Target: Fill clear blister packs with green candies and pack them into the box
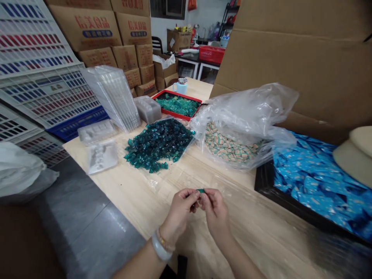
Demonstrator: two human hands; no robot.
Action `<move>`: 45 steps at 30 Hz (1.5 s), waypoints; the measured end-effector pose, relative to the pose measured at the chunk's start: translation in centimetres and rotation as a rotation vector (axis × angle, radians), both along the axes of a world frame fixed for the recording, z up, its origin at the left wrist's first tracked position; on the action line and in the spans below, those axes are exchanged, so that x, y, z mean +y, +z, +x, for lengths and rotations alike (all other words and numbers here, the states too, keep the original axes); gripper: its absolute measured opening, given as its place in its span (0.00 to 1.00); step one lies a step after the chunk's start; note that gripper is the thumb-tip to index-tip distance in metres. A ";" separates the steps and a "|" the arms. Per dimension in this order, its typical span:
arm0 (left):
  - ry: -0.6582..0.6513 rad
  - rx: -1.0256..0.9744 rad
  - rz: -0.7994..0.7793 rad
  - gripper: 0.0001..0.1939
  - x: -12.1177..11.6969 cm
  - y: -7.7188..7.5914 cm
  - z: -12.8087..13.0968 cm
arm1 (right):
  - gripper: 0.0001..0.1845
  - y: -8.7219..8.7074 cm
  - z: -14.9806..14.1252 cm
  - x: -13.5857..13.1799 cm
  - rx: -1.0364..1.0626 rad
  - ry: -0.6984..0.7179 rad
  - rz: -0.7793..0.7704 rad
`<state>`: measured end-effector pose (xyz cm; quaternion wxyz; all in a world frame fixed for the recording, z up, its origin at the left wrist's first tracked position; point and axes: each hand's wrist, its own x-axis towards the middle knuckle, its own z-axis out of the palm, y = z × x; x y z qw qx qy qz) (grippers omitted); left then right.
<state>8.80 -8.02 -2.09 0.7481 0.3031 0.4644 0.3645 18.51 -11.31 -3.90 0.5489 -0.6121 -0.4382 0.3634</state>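
**Q:** What is in hand at the counter (130, 197)?

**A:** A small teal sweet (200, 190), held up between two bare hands just above the near part of the wood. It is too small to make out in detail.

**Q:** And the grips?

**A:** Both closed. The left hand (178, 211) and right hand (215, 212) pinch the sweet from either side. A pale bangle (159, 246) circles the left wrist.

**Q:** What lies closest?

**A:** Farther along the counter, a heap of teal sweets (158, 144) spreads over clear plastic. To its right, a plastic bag (255, 108) holds striped sweets (229, 145). At far right, blue sweets (316, 178) fill a black tray (264, 182).

**Q:** Beyond those?

**A:** At the far end, a red tray (171, 112) holds green sweets (177, 104), with a blue mug (181, 86) just behind it. To the left stand a stack of clear trays (112, 99) and two loose molded trays (101, 157). Plastic crates (37, 77) rise along the left side, with cartons (87, 29) piled behind them.
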 end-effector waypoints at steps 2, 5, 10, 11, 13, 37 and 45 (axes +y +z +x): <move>0.003 -0.121 -0.072 0.13 -0.7 0.2 0.2 | 0.07 0.2 0.2 -0.6 -0.137 0.016 0.037; -0.022 -0.244 -0.100 0.13 -1.0 0.3 0.0 | 0.08 0.6 0.5 -0.9 -0.255 0.084 0.043; -0.143 -0.306 -0.186 0.14 -0.2 -0.1 -1.1 | 0.07 1.0 1.0 -0.3 -0.434 0.213 0.052; -0.153 -0.287 -0.195 0.15 0.0 -0.2 -1.2 | 0.08 1.0 1.1 -0.1 -0.463 0.255 0.073; -0.151 -0.233 -0.196 0.17 0.5 -0.3 -1.4 | 0.09 0.8 1.4 0.6 -0.488 0.352 0.099; 0.012 0.112 0.304 0.16 2.4 -3.6 -3.1 | 0.08 -1.0 2.1 5.5 -0.330 0.515 -0.025; -0.078 0.195 0.368 0.18 2.0 -2.2 -3.1 | 0.11 1.1 2.4 4.6 -0.224 0.631 -0.121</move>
